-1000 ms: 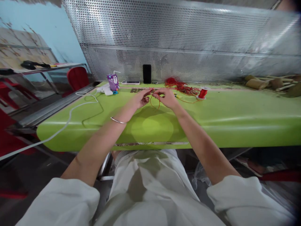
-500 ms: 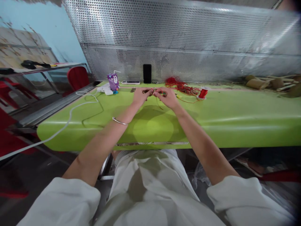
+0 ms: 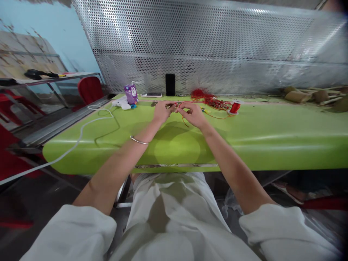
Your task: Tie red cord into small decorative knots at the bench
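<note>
Over the far half of the green table (image 3: 261, 134), my left hand (image 3: 163, 110) and my right hand (image 3: 192, 114) meet almost fingertip to fingertip. Both are closed in a pinch on red cord (image 3: 185, 122), whose loose end dangles below my right fingers. Something small and brownish shows at my left fingertips, too small to name. To the right, a spool of red thread (image 3: 235, 107) stands upright, with a strand running from it toward my right hand. Beyond that hand lies a tangled heap of red cords (image 3: 212, 100) with small brownish pieces.
A black phone (image 3: 170, 85) leans on the perforated metal panel (image 3: 206, 47). Left of it are a purple drink carton (image 3: 131, 94), another phone lying flat (image 3: 151, 95) and a white cable (image 3: 81, 134). Wooden pieces (image 3: 299, 95) are piled at the far right.
My right hand has turned slightly and its fingers have shifted. More of the red cord shows beneath it, with a loop above the fingers. My left hand stays nearly in place.
</note>
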A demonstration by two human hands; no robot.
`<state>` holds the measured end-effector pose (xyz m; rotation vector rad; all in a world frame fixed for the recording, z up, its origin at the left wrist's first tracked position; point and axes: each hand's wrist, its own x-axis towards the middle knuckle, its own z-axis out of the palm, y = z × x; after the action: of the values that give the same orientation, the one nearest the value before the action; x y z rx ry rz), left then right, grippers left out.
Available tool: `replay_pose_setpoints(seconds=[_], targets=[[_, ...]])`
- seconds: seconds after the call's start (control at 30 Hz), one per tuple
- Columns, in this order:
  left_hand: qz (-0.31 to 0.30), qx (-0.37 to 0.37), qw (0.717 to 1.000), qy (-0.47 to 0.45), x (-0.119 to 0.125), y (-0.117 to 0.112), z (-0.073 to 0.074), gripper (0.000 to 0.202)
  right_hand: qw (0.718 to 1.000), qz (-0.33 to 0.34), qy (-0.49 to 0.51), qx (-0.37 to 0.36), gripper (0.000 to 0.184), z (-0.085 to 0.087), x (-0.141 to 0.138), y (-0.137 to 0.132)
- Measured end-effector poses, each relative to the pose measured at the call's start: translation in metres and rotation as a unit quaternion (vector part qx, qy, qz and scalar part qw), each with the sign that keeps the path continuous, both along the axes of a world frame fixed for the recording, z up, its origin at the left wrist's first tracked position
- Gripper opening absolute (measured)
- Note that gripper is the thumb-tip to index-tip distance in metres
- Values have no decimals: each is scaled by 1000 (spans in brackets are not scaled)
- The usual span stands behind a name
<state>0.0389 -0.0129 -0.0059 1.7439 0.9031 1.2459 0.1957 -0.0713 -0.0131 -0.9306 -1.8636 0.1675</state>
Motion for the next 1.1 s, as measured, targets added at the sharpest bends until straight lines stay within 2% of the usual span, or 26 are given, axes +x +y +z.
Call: replay_pose_setpoints(seconds=[0.1, 0.13, 0.37, 0.5, 0.7, 0.97, 1.1], targets=[[19, 96, 995, 33, -1, -2, 0, 8, 1000, -12, 14, 19, 36, 3, 0, -3], [17, 107, 993, 42, -2, -3, 0, 8, 999, -17, 23, 18, 37, 3, 1, -3], [27, 101, 993, 46, -1, -5, 2, 10, 998, -5, 51, -21, 46, 0, 2, 3], [39, 97, 993, 53, 0, -5, 1, 12, 999, -3, 34, -36, 39, -3, 2, 5], [51, 64, 996, 24, 1, -10, 5, 17, 995, -43, -31, -85, 28, -5, 1, 9], [67, 96, 989, 89, 0, -7, 2, 13, 997, -73, -29, 15, 25, -8, -2, 11], [70, 106, 986, 110, 0, -5, 1, 11, 996, -83, -20, 33, 23, -9, -1, 11]])
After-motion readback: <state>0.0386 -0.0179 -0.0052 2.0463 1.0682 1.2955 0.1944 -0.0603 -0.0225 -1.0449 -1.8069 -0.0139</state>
